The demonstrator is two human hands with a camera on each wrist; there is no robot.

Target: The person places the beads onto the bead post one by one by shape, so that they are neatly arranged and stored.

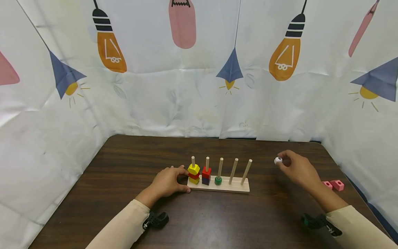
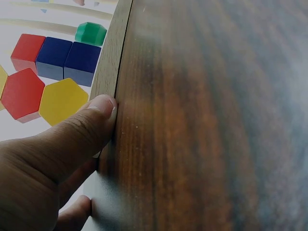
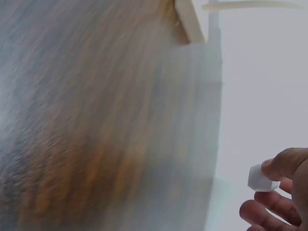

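Observation:
A wooden peg board (image 1: 231,186) with several upright pegs stands on the table. My left hand (image 1: 168,181) grips its left end, the thumb (image 2: 98,113) pressed on the front edge. Yellow and red hexagonal beads (image 1: 194,169) are stacked on the leftmost peg. On the second peg, a red cube (image 1: 206,172) sits above dark blue cubes (image 2: 54,55). A green faceted bead (image 1: 218,180) lies at the bottom of the third peg; the other two pegs are bare. Right of the board, my right hand (image 1: 295,169) pinches a white faceted bead (image 3: 260,179) between thumb and fingers, above the table.
Pink blocks with holes (image 1: 337,185) lie near the right edge of the dark wooden table (image 1: 233,221), beside the right forearm. A white printed curtain (image 1: 199,103) hangs behind the table and along both sides.

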